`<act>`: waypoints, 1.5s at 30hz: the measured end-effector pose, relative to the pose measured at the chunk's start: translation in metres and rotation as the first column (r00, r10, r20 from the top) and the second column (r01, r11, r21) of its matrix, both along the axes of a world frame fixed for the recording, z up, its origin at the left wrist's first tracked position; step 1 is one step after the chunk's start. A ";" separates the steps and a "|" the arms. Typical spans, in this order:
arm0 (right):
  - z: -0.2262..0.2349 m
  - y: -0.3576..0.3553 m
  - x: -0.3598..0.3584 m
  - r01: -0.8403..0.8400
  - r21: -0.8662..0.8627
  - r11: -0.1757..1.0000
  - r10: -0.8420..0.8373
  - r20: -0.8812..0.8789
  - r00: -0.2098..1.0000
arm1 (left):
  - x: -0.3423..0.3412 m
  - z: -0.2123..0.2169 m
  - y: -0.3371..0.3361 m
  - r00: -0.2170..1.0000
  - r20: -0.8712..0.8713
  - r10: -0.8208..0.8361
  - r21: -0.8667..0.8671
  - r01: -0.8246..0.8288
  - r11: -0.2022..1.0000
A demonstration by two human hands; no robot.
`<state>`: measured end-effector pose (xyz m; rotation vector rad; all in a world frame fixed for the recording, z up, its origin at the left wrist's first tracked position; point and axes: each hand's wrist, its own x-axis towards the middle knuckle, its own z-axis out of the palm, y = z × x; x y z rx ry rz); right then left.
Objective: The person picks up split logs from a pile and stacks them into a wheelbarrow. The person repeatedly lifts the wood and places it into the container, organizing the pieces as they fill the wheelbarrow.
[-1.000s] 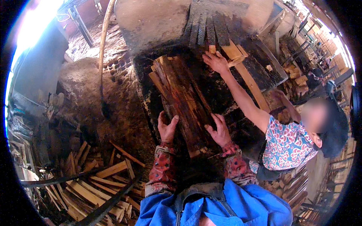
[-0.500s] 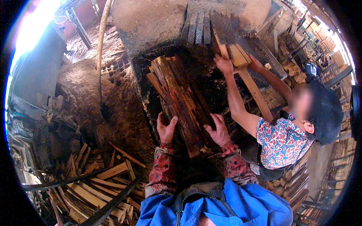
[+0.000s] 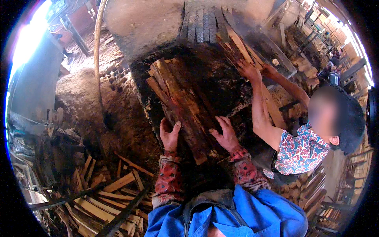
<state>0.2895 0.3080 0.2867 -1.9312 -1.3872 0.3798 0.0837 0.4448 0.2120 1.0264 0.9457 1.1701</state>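
Note:
A stack of rough, bark-edged wood slabs (image 3: pixel 182 100) lies lengthwise in front of me on a dark, sooty surface. My left hand (image 3: pixel 169 135) is at the near left side of the stack, thumb raised and apart from the fingers. By its near right side is my right hand (image 3: pixel 226 135), fingers spread and palm turned toward the wood. Neither hand is wrapped round a slab; whether the fingertips touch the wood I cannot tell. To my right, a co-worker's hands (image 3: pixel 252 71) rest on several lighter boards (image 3: pixel 241 46).
A long wooden pole (image 3: pixel 97 51) stands at the left over sawdust-covered ground. Split wood strips (image 3: pixel 96 207) lie heaped at lower left behind a dark bar (image 3: pixel 126 213). Grey ridged strips (image 3: pixel 200 25) lie at the far side. The co-worker (image 3: pixel 304 150) stands close on my right.
The co-worker's hands and boards have shifted, and the boards now lie lower and farther along the dark surface. My hands stay beside the stack, the right one turned slightly. The view has shifted a little.

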 end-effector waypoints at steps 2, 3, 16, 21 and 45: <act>-0.003 0.004 0.003 0.005 -0.004 1.000 -0.005 -0.018 1.000 | 0.003 0.000 0.005 1.000 0.001 -0.022 -0.013 0.022 1.000; -0.002 0.007 0.003 0.007 0.001 1.000 -0.007 -0.033 0.999 | 0.004 0.000 0.008 1.000 -0.008 -0.024 -0.017 0.023 1.000; -0.008 -0.021 0.064 0.231 0.257 0.939 -0.289 0.220 0.932 | 0.000 -0.023 0.009 0.986 -0.161 -0.034 0.028 0.039 0.999; -0.035 -0.020 0.125 0.454 0.050 0.890 -0.443 0.331 0.833 | 0.002 -0.019 0.010 0.981 -0.190 -0.037 0.005 0.038 0.999; -0.039 -0.100 0.113 0.268 -0.066 0.961 -0.271 -0.406 0.873 | -0.005 -0.022 0.000 0.999 -0.021 -0.036 -0.037 0.036 0.999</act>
